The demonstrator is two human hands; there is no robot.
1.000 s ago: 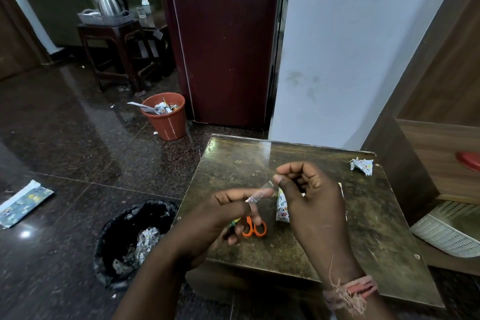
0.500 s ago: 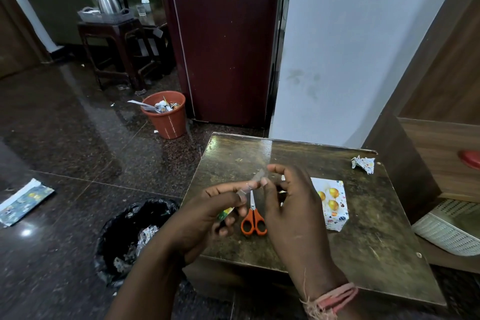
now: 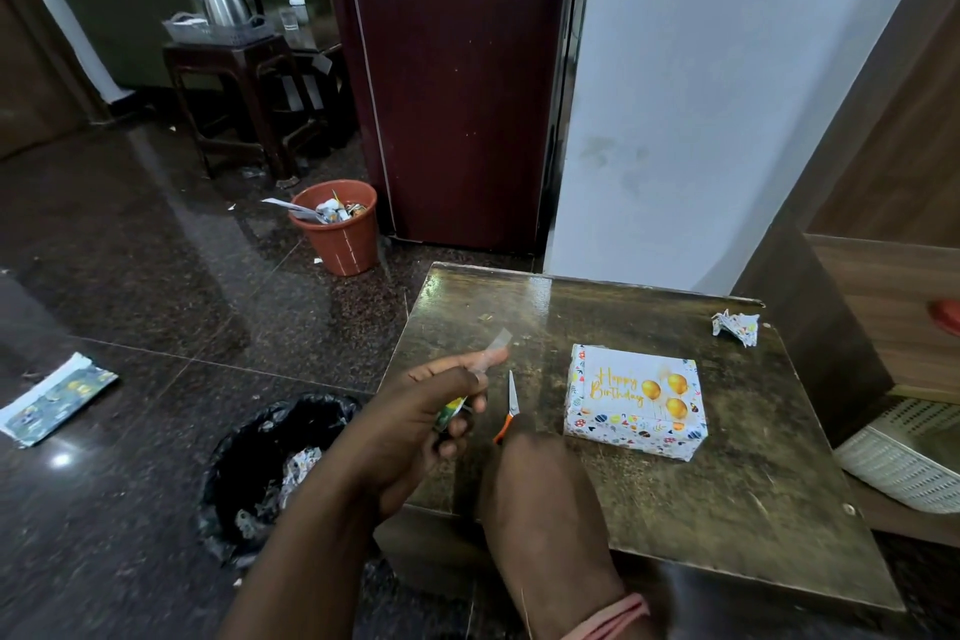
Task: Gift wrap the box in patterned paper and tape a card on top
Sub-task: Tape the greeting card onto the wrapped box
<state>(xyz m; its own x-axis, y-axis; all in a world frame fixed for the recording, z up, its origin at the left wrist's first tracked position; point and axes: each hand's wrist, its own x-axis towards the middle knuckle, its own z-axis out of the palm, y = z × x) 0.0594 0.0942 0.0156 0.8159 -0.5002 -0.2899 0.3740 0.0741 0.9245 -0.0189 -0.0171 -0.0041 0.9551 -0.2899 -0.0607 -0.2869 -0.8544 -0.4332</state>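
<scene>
1. Biggest change: the right hand [image 3: 524, 452] let go of the tape strip and dropped onto the scissors [image 3: 510, 405] near the front-left of the surface [image 3: 727, 494]. A moment ago both hands were stretching the strip between them, so I'd guess the cut comes next.

2. With that hand out of the way, the wrapped box [image 3: 636, 403] shows in full, lying flat around the middle of the surface, a bit toward the right edge, clear of both hands. The "Happy Birthday" card [image 3: 636, 387] already sits on top, so the wrapping looks done and only the taping is left.

3. The left hand [image 3: 431, 411] now holds the tape strip [image 3: 493, 347] alone, pinched at the fingertips with its free end poking up, other fingers curled round a small green tape roll [image 3: 451, 412].

4. Hard to see: the scissor handles are under the right hand, so I can't tell if it's gripping them or just resting there. The roll is mostly buried. Can't tell whether any tape holds the card yet.
</scene>
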